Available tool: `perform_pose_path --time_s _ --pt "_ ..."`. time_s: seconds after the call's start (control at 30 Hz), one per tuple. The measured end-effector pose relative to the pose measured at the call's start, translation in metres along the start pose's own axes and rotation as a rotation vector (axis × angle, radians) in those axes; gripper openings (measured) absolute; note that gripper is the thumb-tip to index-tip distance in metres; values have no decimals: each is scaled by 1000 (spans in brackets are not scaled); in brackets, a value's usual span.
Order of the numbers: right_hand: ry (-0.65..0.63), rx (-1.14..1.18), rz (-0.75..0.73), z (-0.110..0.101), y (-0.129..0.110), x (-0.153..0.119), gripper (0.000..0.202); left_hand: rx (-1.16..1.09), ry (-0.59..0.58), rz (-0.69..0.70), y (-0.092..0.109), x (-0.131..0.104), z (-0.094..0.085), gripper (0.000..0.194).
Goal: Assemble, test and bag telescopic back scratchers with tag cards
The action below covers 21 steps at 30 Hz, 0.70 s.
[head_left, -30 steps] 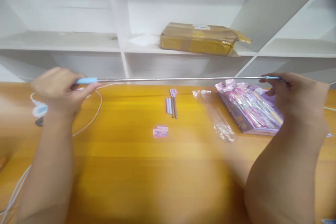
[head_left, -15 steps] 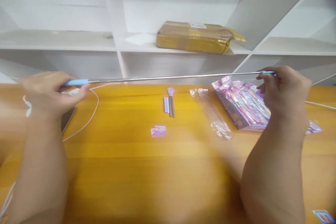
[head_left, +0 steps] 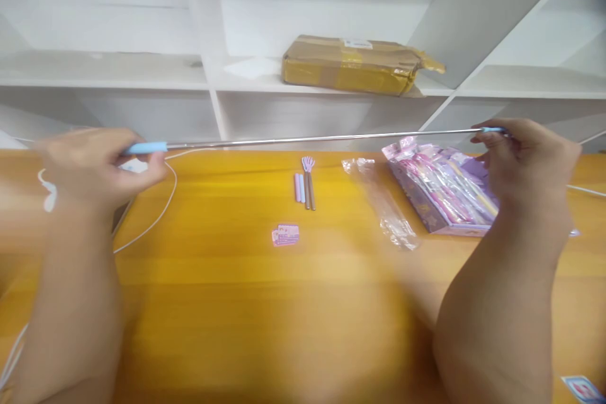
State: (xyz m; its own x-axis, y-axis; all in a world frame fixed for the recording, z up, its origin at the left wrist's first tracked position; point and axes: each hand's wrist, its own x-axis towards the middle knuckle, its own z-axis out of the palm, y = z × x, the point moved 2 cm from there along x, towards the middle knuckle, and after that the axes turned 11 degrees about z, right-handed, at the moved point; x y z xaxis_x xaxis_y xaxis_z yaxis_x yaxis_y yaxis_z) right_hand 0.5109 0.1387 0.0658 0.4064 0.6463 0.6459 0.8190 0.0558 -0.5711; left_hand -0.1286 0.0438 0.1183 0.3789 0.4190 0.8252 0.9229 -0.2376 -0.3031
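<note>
A long telescopic back scratcher (head_left: 312, 138) stretches level above the back of the table, its thin metal rod drawn out. My left hand (head_left: 95, 167) is closed around its light blue handle, thumb along the underside. At the other end, my right hand (head_left: 525, 158) pinches a light blue tip, mostly hidden by the fingers. Below the rod, on the table, lie two short back scratcher pieces (head_left: 308, 183) with hand-shaped heads and metal shafts. Beside them are a pink and a lilac handle tube (head_left: 300, 188). Small pink cards (head_left: 285, 235) lie nearer to me.
At right stands a purple display box (head_left: 438, 227) full of wrapped items, partly behind my right arm. Clear plastic sleeves (head_left: 383, 205) lie beside it. A white cable (head_left: 173, 192) curves at left. Above, a taped cardboard box (head_left: 350, 66) rests on the white shelf (head_left: 246, 85).
Both hands have shifted slightly to the right with the back scratcher, my right hand a little more. Things on the table have stayed in place.
</note>
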Motion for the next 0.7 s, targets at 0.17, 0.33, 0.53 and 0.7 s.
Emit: perform_pose_path --time_s 0.17,0.33,0.53,0.7 --pt "-81 -50 115 3 -8 13 28 16 35 17 -2 0 1 34" --pt "-61 163 -412 27 -117 -48 14 -120 15 117 66 13 5 29" --pt "-277 200 -673 31 -238 -163 28 -336 -106 110 137 15 2 30" --pt "-531 170 -665 21 -237 -158 24 -285 -134 160 130 12 2 31"
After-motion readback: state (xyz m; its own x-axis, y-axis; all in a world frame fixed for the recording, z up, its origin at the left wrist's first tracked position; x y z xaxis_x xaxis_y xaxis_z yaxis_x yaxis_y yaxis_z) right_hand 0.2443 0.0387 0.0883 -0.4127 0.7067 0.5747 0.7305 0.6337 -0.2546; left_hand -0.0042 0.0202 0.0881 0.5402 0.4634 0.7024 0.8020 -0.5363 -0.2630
